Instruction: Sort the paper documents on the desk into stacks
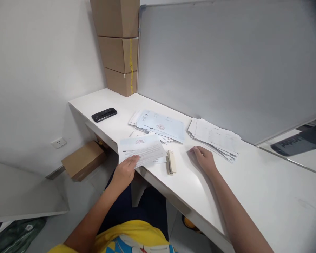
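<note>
My left hand (125, 171) grips the near edge of a printed sheet of paper (144, 149), thumb hidden beneath. The sheet has a pale blue band and red print at its top, and it overhangs the table's front edge. A cream stapler (171, 162) lies just right of the sheet. My right hand (204, 159) rests on the table beyond the stapler, fingers curled, with nothing visible in it. Behind the sheet is a pile of pale blue and white papers (163, 124), the top one bearing a red stamp. A second pile of white papers (214, 137) lies behind my right hand.
A black phone-like device (104, 115) lies on the white table (263, 189) at left. Stacked cardboard boxes (116, 54) stand at the back corner, beside a whiteboard (226, 63) leaning along the rear. Another cardboard box (83, 160) sits on the floor at left.
</note>
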The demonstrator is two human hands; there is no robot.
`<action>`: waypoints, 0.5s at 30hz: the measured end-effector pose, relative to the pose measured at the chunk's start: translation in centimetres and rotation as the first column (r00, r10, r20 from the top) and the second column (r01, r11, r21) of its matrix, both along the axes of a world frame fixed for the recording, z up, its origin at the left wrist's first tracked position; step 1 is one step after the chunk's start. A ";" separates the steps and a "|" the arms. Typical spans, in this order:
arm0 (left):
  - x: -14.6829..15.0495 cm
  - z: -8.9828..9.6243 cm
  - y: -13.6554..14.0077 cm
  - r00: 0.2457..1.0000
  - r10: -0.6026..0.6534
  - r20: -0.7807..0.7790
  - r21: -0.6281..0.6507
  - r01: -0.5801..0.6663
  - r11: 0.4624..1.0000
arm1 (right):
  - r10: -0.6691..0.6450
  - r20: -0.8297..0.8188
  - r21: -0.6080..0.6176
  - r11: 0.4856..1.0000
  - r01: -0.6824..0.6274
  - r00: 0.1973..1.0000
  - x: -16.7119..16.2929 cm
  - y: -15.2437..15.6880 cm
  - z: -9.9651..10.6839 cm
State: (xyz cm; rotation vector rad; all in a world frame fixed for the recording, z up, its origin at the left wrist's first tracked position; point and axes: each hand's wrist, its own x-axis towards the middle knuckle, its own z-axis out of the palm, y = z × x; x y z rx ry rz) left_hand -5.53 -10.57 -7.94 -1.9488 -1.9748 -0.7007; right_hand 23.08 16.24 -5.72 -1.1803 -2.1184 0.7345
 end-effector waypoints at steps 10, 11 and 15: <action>0.0 2.1 1.0 0.990 -0.112 -0.091 -0.024 0.110 0.994 | 0.013 -0.043 -0.090 0.996 -0.017 0.999 -0.2 0.3 -0.3; -0.3 2.1 0.8 0.991 -0.106 -0.076 0.029 0.108 0.994 | 0.022 -0.025 -0.079 0.997 -0.024 0.999 -0.1 0.4 -0.3; -0.9 0.8 -0.1 0.998 -0.066 -0.012 0.237 0.067 0.969 | 0.038 -0.009 -0.070 0.997 -0.038 0.999 0.0 0.1 0.0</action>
